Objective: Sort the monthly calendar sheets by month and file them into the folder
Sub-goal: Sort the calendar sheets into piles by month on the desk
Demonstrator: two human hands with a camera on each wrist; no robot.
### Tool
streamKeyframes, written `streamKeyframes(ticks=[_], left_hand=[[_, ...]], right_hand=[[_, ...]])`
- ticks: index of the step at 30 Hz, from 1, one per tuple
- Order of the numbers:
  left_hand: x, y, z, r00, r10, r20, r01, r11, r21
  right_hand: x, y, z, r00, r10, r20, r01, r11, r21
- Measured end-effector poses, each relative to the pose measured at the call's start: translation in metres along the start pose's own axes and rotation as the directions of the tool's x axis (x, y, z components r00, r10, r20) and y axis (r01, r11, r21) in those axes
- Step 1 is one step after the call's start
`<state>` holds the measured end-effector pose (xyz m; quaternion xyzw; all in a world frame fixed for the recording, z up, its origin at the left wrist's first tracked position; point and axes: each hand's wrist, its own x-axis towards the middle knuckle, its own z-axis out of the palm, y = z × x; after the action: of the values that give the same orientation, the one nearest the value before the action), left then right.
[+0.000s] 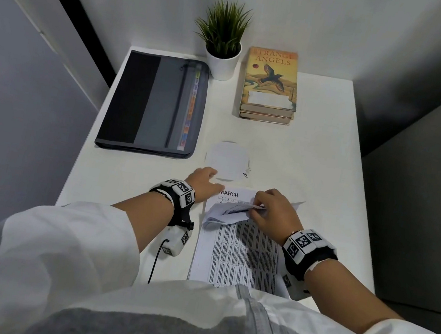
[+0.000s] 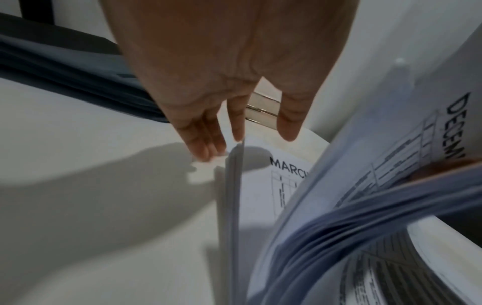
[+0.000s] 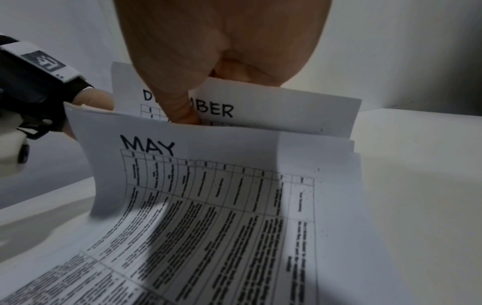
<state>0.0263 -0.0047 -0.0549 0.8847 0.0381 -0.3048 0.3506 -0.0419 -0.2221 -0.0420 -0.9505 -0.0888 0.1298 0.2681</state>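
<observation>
A stack of white calendar sheets (image 1: 240,255) lies near, top edges curled up showing MARCH, MAY and DECEMBER, while the closed grey folder (image 1: 154,105) lies far left.

Two hands are showing: one left hand (image 1: 205,183) and one right hand (image 1: 272,212), each wrist wearing one marker-tagged band. One stack of calendar sheets (image 1: 240,255) is lying on the desk (image 1: 313,166); the total sheet count cannot be told. Three month headings are reading legibly: one MARCH sheet (image 1: 233,194), one MAY sheet (image 3: 208,185), one DECEMBER sheet (image 3: 274,109). One grey folder (image 1: 154,105) is lying at the left. Two books (image 1: 269,88) are sitting stacked. One potted plant (image 1: 223,44) is standing at the back.
</observation>
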Motion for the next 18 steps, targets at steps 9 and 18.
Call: streamKeyframes(ticks=[9,18], left_hand=[[0.0017,-0.0048,0.0037,0.986,0.165,0.028,-0.166,0.986,0.012],[0.004,-0.0051,0.0061,0.996,0.087,0.024,-0.083,0.99,-0.118]], right_hand=[[-0.002,0.0055,0.0065,0.999,-0.05,-0.003,0.05,0.997,0.051],[-0.0037,0.003,0.0063,0.998,-0.045,-0.032,0.046,0.999,0.03]])
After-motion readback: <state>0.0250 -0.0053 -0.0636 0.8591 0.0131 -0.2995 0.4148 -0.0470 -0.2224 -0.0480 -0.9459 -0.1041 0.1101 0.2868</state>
